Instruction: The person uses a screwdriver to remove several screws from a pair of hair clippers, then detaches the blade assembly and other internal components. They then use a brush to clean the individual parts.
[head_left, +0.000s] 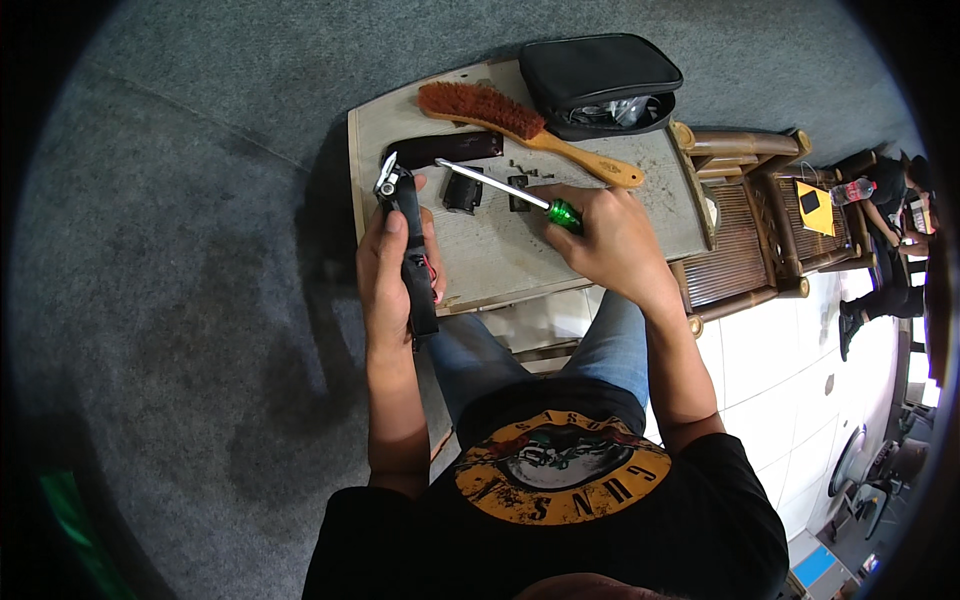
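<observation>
My left hand (384, 278) is wrapped round a black hair clipper (419, 285), held upright with its silver blade head at the top. The clipper's body looks opened, with a red wire showing at its side. In my right hand (612, 238) is a screwdriver (510, 188) with a green handle; its metal shaft points left and its tip is a little right of the clipper head. Below the shaft, a black cylindrical motor-like part (462, 190) lies on the small table (520, 262). Close to my right fingers lies a small black part (518, 194), with tiny pieces above it.
A dark, glossy casing (445, 150) lies behind the shaft. Beyond it is a wooden-handled brush (580, 156) with reddish bristles. An open black zip case (598, 80) stands at the table's back. To the right are bamboo chairs (735, 240) and, farther off, another person (885, 220).
</observation>
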